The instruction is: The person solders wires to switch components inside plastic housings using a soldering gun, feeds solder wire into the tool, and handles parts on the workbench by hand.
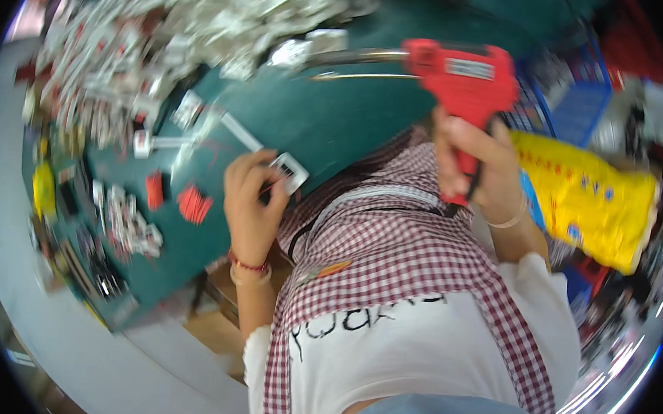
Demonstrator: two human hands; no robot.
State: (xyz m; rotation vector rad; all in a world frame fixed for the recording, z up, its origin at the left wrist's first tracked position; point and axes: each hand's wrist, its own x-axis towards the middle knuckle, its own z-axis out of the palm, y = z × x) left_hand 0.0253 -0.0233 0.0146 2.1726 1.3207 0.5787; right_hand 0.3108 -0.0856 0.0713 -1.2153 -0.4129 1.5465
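In my right hand [482, 164] is a red soldering gun [463, 82], gripped by its handle with its barrel pointing left over the table. A thin metal tube [367, 77] runs beneath the barrel. My left hand [253, 194] rests at the near edge of the green table, thumb and fingers closed on a small white square plastic part [291, 172] with a dark middle. The soldering gun's tip is well apart from that part. A flat white strip [241, 131] lies just beyond my left fingers, and a white connector piece with a stem [144, 144] lies to their left.
A large heap of white wired parts [199, 13] covers the far left of the green table [330, 118]. Red bundles [193, 203] and a small pile of white parts [132, 224] lie left. A yellow bag [590, 194] and a blue basket [577, 109] are at the right.
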